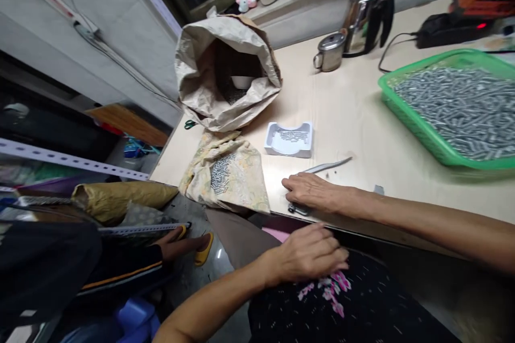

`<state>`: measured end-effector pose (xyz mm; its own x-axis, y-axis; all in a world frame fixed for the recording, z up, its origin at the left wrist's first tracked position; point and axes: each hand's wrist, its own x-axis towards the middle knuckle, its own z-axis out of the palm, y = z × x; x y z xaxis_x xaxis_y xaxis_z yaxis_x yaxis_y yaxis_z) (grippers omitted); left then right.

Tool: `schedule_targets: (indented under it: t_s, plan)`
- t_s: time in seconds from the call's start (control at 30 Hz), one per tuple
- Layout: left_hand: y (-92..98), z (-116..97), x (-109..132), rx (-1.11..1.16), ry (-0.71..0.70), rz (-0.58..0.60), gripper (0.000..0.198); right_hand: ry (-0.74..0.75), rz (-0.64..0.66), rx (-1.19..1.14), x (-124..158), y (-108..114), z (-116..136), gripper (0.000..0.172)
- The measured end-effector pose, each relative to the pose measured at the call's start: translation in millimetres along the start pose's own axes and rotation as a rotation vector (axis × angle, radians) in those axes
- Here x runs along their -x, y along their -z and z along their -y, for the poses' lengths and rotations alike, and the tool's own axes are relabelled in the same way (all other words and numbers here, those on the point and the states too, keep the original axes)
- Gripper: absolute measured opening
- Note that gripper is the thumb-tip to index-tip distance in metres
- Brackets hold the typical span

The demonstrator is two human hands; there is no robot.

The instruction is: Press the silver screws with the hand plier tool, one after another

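Note:
My left hand (311,253) is in front of the table edge, above a dark garment with pink flowers (333,292). Its fingers are curled, and whatever they may hold is hidden. On the table near that edge rests my right hand (308,191), fingers bent down and closed; their tips are partly hidden. A small dark metal fitting (298,209) sits by its fingers, and a grey strip-like tool (328,166) lies just beyond the knuckles. Farther off stands a white tray (287,147) holding small metal pins. Left of it, a floral cloth (251,182) carries a pile of similar pins (222,173).
A large paper sack (193,72) gapes open, with a white scoop (241,82) inside. At right is a green basket (410,126) full of metal pins. A metal cup (330,53) and kettle (362,21) stand behind. Another person's legs (181,252) show at lower left.

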<state>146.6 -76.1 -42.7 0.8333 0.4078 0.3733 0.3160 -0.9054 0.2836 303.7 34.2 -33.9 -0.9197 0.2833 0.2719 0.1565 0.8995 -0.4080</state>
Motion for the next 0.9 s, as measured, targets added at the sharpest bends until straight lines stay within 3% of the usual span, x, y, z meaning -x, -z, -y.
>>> schedule_targets:
  t_s: [0.07, 0.13, 0.2, 0.3, 0.4, 0.5, 0.57, 0.7, 0.9]
  plan:
    - [26.2, 10, 26, -0.131, 0.163, -0.119, 0.018, 0.017, 0.02, -0.013, -7, -8, -6, 0.017]
    - [55.9, 31, 52, -0.383, 0.527, -0.178, 0.022, -0.026, 0.046, -0.047, -16, -11, -12, 0.014]
    - [82.4, 60, 75, -0.584, 0.886, -0.155, 0.025, -0.131, -0.017, -0.102, -25, -7, -17, 0.013]
    - [104.5, 98, 97, -0.702, 1.121, -0.015, 0.027, -0.305, -0.265, -0.084, -37, 14, -27, 0.014]
    - [105.7, 120, 106, -0.698, 1.157, 0.161, 0.028, -0.435, -0.413, 0.111, -41, 43, -33, 0.022]
    - [99.9, 126, 113, -0.7, 1.093, 0.265, 0.03, -0.492, -0.435, 0.215, -31, 64, -27, 0.035]
    - [98.2, 126, 117, -0.719, 1.057, 0.299, 0.031, -0.48, -0.411, 0.206, -15, 67, -16, 0.032]
    - [102.0, 129, 124, -0.685, 1.052, 0.321, 0.03, -0.514, -0.301, 0.089, 30, 47, 10, 0.024]
    - [109.4, 137, 127, -0.58, 1.062, 0.318, 0.026, -0.619, -0.185, -0.001, 78, 0, 37, 0.029]
